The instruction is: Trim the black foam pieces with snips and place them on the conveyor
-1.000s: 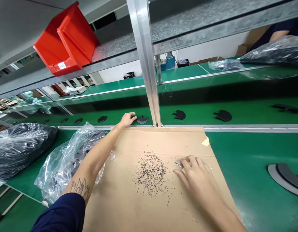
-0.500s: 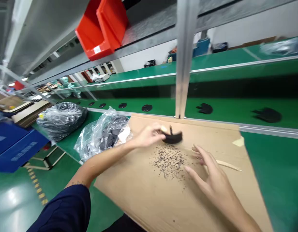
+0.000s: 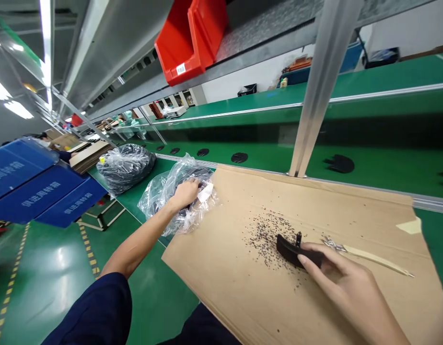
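My right hand pinches a curved black plastic part with a short peg standing up from it, held just over the cardboard sheet. Below and beside it lie many tiny dark scraps. My left hand is inside the mouth of a clear plastic bag of black parts. Its fingers are curled, and their tips and anything in them are hidden. Behind the right hand, a silver metal piece lies at the end of a pale yellow curved strip.
A metal post rises at the cardboard's back edge. Beyond it, several flat black parts lie on the green surface. A second full bag sits further left, near blue boxes. An orange-red bin hangs overhead.
My left hand has let go of the black part and moved left into the bag. My right hand, open before, now holds a black part. The view has turned left.
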The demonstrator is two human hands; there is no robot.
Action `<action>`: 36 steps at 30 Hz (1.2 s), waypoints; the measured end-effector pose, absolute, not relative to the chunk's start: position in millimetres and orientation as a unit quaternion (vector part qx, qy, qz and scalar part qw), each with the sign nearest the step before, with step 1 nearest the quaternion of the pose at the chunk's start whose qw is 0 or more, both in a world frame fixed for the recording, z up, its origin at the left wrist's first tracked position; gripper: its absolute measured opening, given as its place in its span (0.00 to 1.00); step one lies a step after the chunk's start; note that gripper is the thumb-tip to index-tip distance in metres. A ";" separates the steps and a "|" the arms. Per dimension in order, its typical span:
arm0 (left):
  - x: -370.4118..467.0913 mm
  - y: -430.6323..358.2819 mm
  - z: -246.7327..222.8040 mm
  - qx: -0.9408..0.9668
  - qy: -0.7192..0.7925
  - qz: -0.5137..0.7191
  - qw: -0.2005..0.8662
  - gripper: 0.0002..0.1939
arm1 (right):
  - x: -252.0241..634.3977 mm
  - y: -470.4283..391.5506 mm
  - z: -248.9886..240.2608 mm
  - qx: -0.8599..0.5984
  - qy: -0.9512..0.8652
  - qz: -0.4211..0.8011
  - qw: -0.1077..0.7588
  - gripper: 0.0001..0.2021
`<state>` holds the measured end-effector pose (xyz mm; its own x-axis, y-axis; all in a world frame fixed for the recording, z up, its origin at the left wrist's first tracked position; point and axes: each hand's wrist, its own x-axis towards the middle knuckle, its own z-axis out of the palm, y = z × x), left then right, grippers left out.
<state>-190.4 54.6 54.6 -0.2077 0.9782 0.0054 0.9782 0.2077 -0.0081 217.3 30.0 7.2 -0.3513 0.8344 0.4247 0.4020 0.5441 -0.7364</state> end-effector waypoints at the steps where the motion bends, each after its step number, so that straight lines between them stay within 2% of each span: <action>1: -198.7 58.0 51.1 -0.619 -0.785 0.006 0.009 0.11 | 216.9 30.1 6.2 -0.396 -0.781 0.262 0.406 0.13; 4: -212.4 64.9 41.2 -0.612 -0.791 0.010 0.007 0.15 | 215.8 29.5 4.6 -0.403 -0.784 0.260 0.393 0.13; 12: -229.7 56.0 46.3 -0.629 -0.777 -0.011 0.008 0.08 | 217.8 26.5 6.5 -0.428 -0.777 0.280 0.368 0.15; 19: -232.9 20.3 74.1 -0.638 -0.758 -0.133 0.016 0.10 | 218.1 25.3 8.5 -0.453 -0.763 0.299 0.350 0.19; 22: -217.2 9.3 77.2 -0.647 -0.737 -0.192 -0.026 0.16 | 216.2 25.6 6.6 -0.455 -0.756 0.325 0.340 0.19; 25: -178.6 2.7 68.9 -0.658 -0.685 -0.278 -0.143 0.21 | 214.1 24.4 6.8 -0.457 -0.745 0.355 0.332 0.17; 28: -123.4 0.1 54.1 -0.629 -0.566 -0.399 -0.353 0.20 | 213.4 19.8 14.0 -0.434 -0.740 0.395 0.329 0.14; 32: -55.6 4.9 38.3 -0.568 -0.470 -0.395 -0.548 0.18 | 213.6 12.0 26.8 -0.326 -0.756 0.443 0.355 0.10; 36: -20.0 12.6 30.1 -0.507 -0.423 -0.403 -0.634 0.17 | 213.1 7.9 29.6 -0.312 -0.752 0.448 0.369 0.06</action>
